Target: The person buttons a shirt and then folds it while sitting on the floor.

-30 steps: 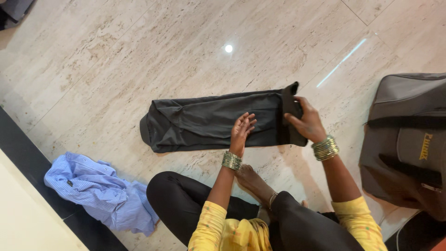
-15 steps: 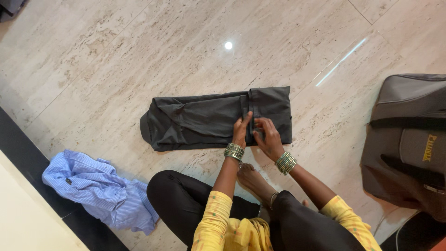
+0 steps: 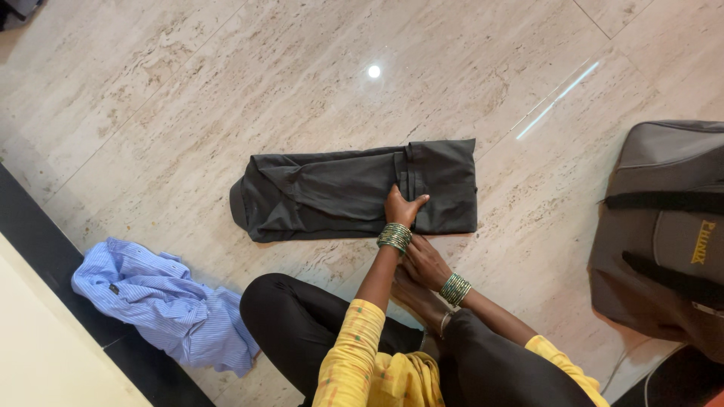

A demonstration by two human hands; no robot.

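A dark grey folded garment (image 3: 339,192) lies flat on the pale marble floor (image 3: 188,98) in front of a seated person, stretched lengthwise from left to right, its right-hand end doubled back over the rest so that a fold edge runs across it near the middle right. The left hand (image 3: 402,207) rests on top of the garment right at that fold edge, near the cloth's near border; its fingers are spread and laid flat, pressing down and not gripping anything, with the thumb pointing toward the doubled-back flap and the fingertips lying on the longer single layer beside it. The cloth lies under the palm and fingers, none of it gathered between them. The right hand (image 3: 424,261) is off the garment, just below its near edge and close under the left wrist, over the floor and beside the person's bare foot (image 3: 411,298); its fingers look loosely curled and hold nothing that can be seen, though whether they touch the floor cannot be told. Both wrists carry stacked green and gold bangles (image 3: 394,237). A crumpled blue striped shirt (image 3: 162,301) lies well apart at the lower left, next to a dark floor border. A grey backpack (image 3: 664,226) sits on the floor at the right, apart from the garment.
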